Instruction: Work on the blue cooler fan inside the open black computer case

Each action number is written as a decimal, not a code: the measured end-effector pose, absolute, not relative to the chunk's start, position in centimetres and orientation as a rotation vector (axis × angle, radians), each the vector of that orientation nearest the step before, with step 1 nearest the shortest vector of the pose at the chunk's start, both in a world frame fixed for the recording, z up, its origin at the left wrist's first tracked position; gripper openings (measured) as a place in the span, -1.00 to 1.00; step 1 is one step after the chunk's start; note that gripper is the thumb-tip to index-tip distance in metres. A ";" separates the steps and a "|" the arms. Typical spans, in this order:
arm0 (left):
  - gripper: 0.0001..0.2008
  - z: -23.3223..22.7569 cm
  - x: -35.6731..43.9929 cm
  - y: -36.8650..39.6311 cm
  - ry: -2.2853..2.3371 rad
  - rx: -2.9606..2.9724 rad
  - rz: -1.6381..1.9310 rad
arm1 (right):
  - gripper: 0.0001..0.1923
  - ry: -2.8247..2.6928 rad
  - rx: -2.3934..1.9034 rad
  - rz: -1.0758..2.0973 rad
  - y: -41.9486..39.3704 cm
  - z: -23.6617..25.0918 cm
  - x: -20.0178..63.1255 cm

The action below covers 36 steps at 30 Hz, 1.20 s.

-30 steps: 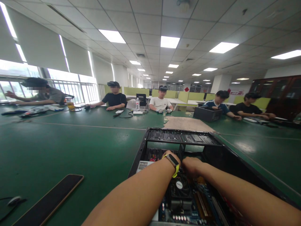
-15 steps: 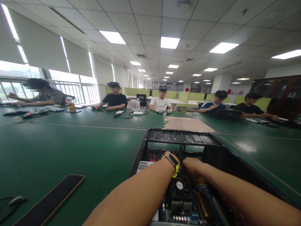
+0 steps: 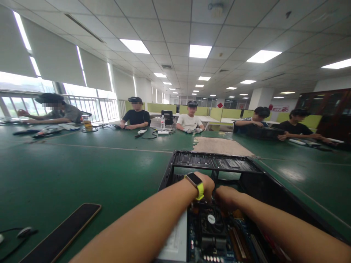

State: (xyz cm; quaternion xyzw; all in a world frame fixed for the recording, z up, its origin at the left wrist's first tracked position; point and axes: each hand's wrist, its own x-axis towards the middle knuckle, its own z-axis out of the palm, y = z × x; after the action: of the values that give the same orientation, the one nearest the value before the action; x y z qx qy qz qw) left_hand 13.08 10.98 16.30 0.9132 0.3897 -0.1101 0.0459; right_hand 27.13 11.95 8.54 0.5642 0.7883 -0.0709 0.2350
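Hands meet deep inside the open black metal computer case (image 3: 246,175) on the green surface (image 3: 82,171): left hand (image 3: 207,186), right hand (image 3: 226,195), just above the black cooler fan (image 3: 211,219). Knuckles could snag the blue motherboard (image 3: 197,237). Fingers are hidden; grip, and whatever they work on, I cannot tell.

Both forearms were bare; a black-faced watch (image 3: 194,179) on a yellow-green band, perhaps silicone, circled the left wrist.
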 end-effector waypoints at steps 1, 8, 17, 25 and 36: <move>-0.69 17.6 11.1 9.8 1.102 2.792 -0.274 | -0.76 2.169 1.548 -0.186 12.0 8.4 27.2; -0.63 13.6 -4.1 0.1 0.788 2.433 0.938 | -0.82 2.257 1.540 -0.185 12.3 7.4 27.6; -0.59 10.0 0.9 2.4 0.625 2.259 1.187 | -0.74 2.297 1.671 -0.209 12.6 5.9 33.3; -0.62 10.5 3.5 2.0 0.670 2.312 1.182 | -0.75 2.286 1.726 -0.232 12.8 5.9 37.0; -0.76 13.0 -4.6 -0.6 0.724 2.590 0.900 | -0.79 2.350 1.565 -0.217 10.9 6.7 28.4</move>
State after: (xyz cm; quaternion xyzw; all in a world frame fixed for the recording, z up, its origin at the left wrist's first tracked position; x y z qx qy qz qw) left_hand -4.56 -0.64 13.05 0.9026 0.2522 0.3136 0.1526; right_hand 28.39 10.93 6.72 0.5460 0.8200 -0.0757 0.1542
